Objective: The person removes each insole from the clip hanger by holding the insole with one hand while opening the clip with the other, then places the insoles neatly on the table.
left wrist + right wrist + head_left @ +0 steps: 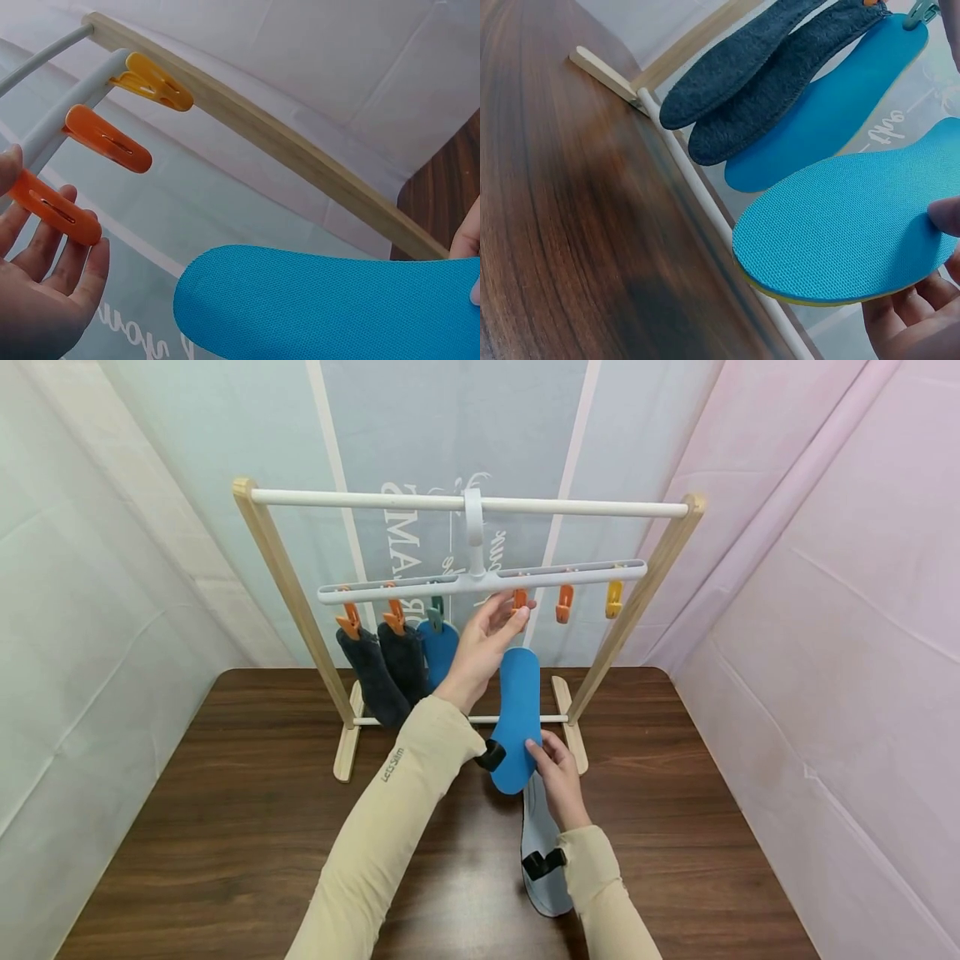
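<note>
My right hand (558, 777) pinches a blue insole (517, 718) by its edge, thumb on the textured face and fingers behind, as the right wrist view shows. My left hand (483, 647) holds an orange clip (56, 210) between thumb and fingers, on the white hanger bar (420, 589). The insole's upper end is just below that clip and apart from it. On the hanger's left half hang two dark fuzzy insoles (727, 67) from orange clips and another blue insole (817, 112) from a green clip (435, 614).
An orange clip (564, 603) and a yellow clip (614, 599) hang at the hanger's right. The hanger hooks over the white rod of a wooden rack (292, 602). A grey insole (543, 843) lies on the brown table (225, 827), partly beneath my right wrist.
</note>
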The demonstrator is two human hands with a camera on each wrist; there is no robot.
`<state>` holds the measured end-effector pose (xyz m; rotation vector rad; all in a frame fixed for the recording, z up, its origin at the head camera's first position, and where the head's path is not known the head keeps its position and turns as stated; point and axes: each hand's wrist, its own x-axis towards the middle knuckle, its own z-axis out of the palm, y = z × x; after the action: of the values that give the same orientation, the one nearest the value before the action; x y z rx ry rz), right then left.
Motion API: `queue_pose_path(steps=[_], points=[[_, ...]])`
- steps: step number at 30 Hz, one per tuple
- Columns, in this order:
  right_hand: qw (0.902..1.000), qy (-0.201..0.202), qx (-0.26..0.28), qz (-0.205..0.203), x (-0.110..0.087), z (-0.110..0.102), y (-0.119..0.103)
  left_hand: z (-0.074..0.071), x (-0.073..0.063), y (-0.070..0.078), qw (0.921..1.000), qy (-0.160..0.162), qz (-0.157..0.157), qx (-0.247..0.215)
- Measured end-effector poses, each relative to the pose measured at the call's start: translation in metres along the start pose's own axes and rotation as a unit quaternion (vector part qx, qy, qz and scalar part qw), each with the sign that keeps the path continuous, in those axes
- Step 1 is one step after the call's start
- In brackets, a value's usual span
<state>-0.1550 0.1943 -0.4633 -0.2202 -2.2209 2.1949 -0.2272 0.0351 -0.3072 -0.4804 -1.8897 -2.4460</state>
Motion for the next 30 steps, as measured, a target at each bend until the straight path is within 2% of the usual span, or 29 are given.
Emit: queue_pose_path(steps=[6,14,22,30], points=[[1.0,-0.006,-0.006,0.002,-0.001,-0.005,0.002,0.001,-0.001,0.001,0.9998,-0.005,0.013,0.017],[0.9998,-0.004,-0.015,0.008,-0.004,-0.01,0.005,0.002,-0.003,0.001,0.9995,0.002,-0.013,0.029],[0.9998,0.003,-0.016,0.011,-0.006,-0.014,0.005,-0.002,-0.006,-0.001,0.999,-0.02,0.024,0.032],[0.9996,0.006,-0.021,0.018,-0.01,-0.016,0.006,-0.002,-0.006,-0.001,0.9985,-0.021,0.038,0.032]])
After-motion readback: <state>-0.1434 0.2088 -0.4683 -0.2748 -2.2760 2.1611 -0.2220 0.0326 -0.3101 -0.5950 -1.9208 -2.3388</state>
